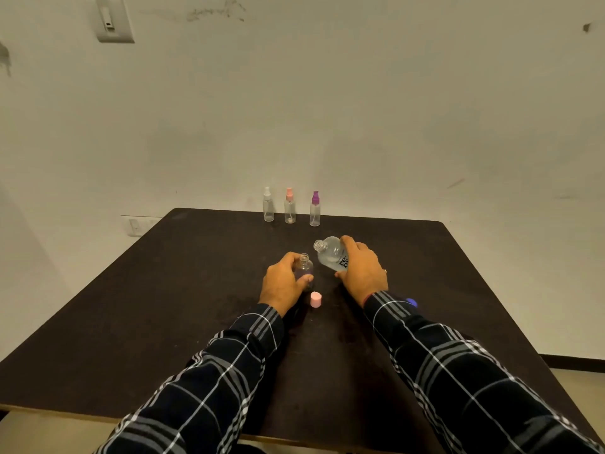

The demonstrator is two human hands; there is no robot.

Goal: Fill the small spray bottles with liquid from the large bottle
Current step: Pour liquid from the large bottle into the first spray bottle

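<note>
My left hand (284, 283) wraps around the small bottle (305, 268), fingers curled about its body. It holds the bottle upright on the surface (163, 306) with the neck open and no sprayer on it. My right hand (361, 270) grips the large bottle (332, 255) around its labelled middle. That bottle is lifted and tipped toward the left, uncapped, with its mouth just above and beside the small neck but not yet over it. I see no stream between them, so I judge this to be the approach to a pour.

The small bottle looks close to empty, though clear plastic against the dark top makes its level hard to read.

Next, the large mouth needs to come directly over the narrow neck, and then the tilt should increase slowly. The target opening is tight, and a fast tip would likely spill onto the surface. My left hand should keep the small bottle steady against any nudge.

A pink cap (316, 299) stands just in front of the small bottle, between my wrists. A blue object (412, 302), possibly the large bottle's cap, sits by my right sleeve (458, 371). At the far edge, well apart, three spray bottles (289, 206) stand in a row with white, pink and purple tops on.
</note>
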